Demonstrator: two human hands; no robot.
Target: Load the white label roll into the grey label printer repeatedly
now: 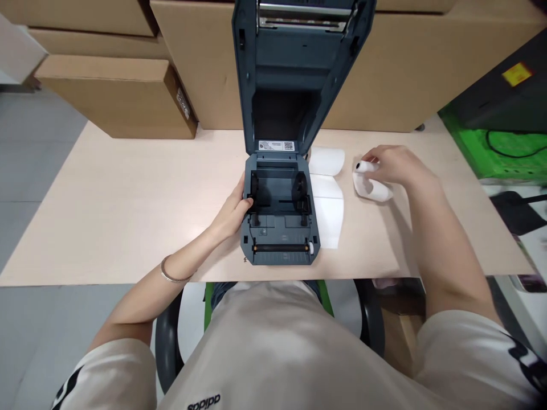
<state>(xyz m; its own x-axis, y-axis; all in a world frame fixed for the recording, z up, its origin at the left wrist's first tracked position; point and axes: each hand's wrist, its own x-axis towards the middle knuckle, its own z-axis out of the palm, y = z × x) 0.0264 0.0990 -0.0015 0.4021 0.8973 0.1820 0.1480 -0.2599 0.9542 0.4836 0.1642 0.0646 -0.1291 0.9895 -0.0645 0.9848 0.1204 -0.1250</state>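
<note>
A dark blue-grey label printer (280,239) stands on the table with its lid (299,68) raised, showing the inner roll holders and a black roller near the front. My left hand (235,209) grips the printer's left side wall, thumb over the rim. Off to the right, my right hand (391,163) has its fingers closed around a small white paper roll (366,167), whose loose end curls on the table. Between the printer and that roll lies a strip of white label paper (328,208), partly hidden behind the printer.
Large cardboard boxes (200,68) line the table's back edge, with a flatter carton (115,97) at the left. On the right are a green surface (502,154) with a black cable and a dark panel (496,85) bearing a yellow sticker. The pale wooden table (141,193) extends both ways.
</note>
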